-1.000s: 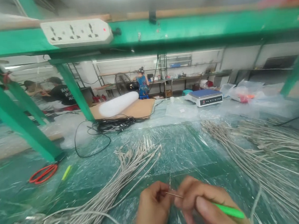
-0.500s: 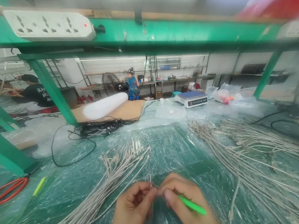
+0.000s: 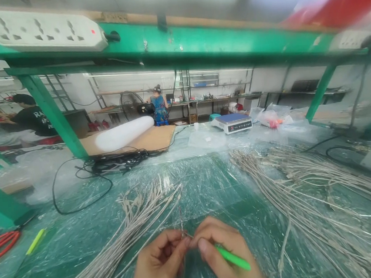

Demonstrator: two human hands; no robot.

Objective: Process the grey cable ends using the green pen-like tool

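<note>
My left hand [image 3: 162, 259] pinches a thin cable [image 3: 181, 221] between thumb and fingertips; its stripped, twisted-looking end points up and away from me. In my right hand [image 3: 224, 251] is a bright green pen-like tool [image 3: 233, 257], its rear end sticking out below the fingers. A slim tip from this tool reaches the cable right at the left fingertips, though the exact contact is too small to make out. Left of my hands lies a bundle of grey-white cables [image 3: 117, 246]. Another cable bundle [image 3: 286, 203] spreads out on the right.
Orange-handled scissors [image 3: 5, 246] and a yellow-green stick [image 3: 35, 241] lie at the left. Black cables [image 3: 118, 160], a white roll [image 3: 124, 134] and a scale [image 3: 233, 123] stand farther back. Overhead runs a green beam [image 3: 196, 42] with a power strip [image 3: 44, 30]. Several people sit beyond.
The view has shifted slightly, so everything sits a little farther left. Both hands keep nearly the same pose and hold on the cable and the green tool.
</note>
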